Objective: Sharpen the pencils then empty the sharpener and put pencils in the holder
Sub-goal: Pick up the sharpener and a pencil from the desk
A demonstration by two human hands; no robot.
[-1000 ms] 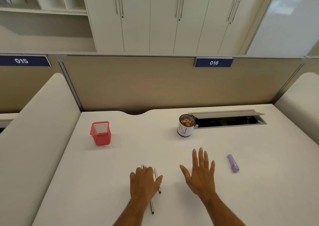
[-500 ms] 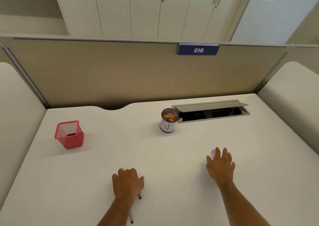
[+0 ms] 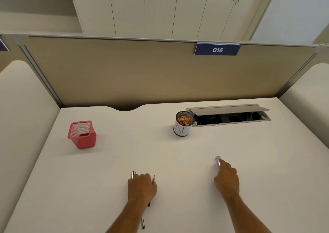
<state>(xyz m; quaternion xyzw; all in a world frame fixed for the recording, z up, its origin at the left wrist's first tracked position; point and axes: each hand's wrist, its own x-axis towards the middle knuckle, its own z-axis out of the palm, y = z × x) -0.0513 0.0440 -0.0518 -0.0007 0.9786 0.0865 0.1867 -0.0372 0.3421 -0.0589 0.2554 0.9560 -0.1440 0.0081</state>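
Observation:
Near the front of the white desk point(image 3: 178, 154), my left hand point(image 3: 141, 188) lies over several thin pencils point(image 3: 143, 223) with its fingers curled around them. Their ends stick out past the knuckles and behind the wrist. To the right, my right hand point(image 3: 227, 177) grips a small purple sharpener point(image 3: 217, 160) that rests on the desk; only its far end shows beyond my fingertips. A red mesh pencil holder point(image 3: 81, 134) stands at the left, upright and apart from both hands.
A white cup marked N point(image 3: 183, 126), holding orange-brown shavings, stands at the back centre. Beside it is an open cable hatch point(image 3: 229, 117) in the desk. A beige partition point(image 3: 142, 72) closes the back, and padded dividers flank both sides.
My right hand moved right to the sharpener and closed its fingers on it. My left hand went from lying flat on the pencils to curling around them. The view shifted right and down.

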